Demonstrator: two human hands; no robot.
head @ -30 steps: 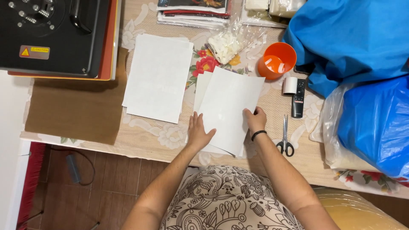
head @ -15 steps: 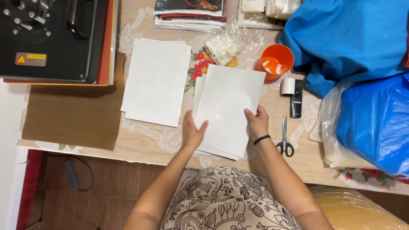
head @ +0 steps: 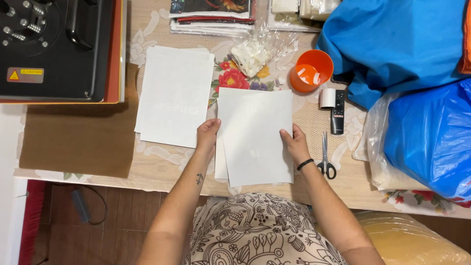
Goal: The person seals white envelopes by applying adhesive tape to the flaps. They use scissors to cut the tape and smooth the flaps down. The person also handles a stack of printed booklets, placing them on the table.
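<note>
Frame centre: left hand (head: pixel 207 135) and right hand (head: pixel 294 145) pinching side edges of white paper stack (head: pixel 255 135) (light, floppy, likely slippery); best gripped mid-edge.

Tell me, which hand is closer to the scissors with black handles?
The right hand. It grips the right edge of the white paper sheets, just left of the black-handled metal scissors. The left hand grips the sheets' left edge, across the paper from them.

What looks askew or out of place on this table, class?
The white sheets between the left hand and right hand are not squared up: lower ones stick out past the top sheet's left edge. Nothing is spilled or torn.
</note>
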